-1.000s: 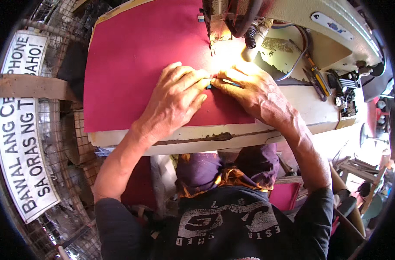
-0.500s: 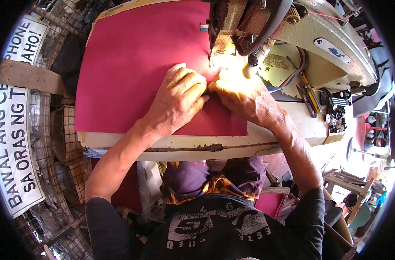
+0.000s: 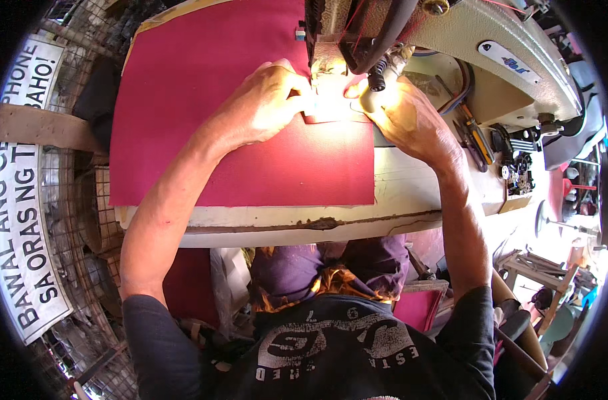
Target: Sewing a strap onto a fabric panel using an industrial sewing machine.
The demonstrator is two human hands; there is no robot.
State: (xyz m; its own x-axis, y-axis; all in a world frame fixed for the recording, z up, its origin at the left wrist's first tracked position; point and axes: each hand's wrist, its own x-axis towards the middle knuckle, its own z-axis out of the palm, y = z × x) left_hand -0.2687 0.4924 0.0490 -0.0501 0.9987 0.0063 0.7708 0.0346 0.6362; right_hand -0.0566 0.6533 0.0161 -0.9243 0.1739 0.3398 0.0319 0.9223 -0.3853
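A large maroon sheet of fabric or leatherette (image 3: 184, 113) lies flat under the head of a sewing machine (image 3: 444, 40). A small maroon piece (image 3: 337, 115) with a straight folded lower edge rests on it, just below the brightly lit needle area. My left hand (image 3: 267, 100) is closed, with thumb and forefinger at the small piece's left edge. At its right edge, my right hand (image 3: 407, 120) pinches the piece between thumb and fingers. The lamp (image 3: 377, 77) covers part of the right fingers, and glare washes out the fingertips.
Right of the machine bed lie a yellow-handled screwdriver (image 3: 476, 137) and small metal parts (image 3: 516, 175). The white table edge (image 3: 324, 227) runs in front of my lap. Wire mesh (image 3: 57, 220) with white signs stands on the left.
My hands have moved away from me and apart, from close together to either side of the small piece, which now shows under the needle area. The large sheet has shifted slightly left.
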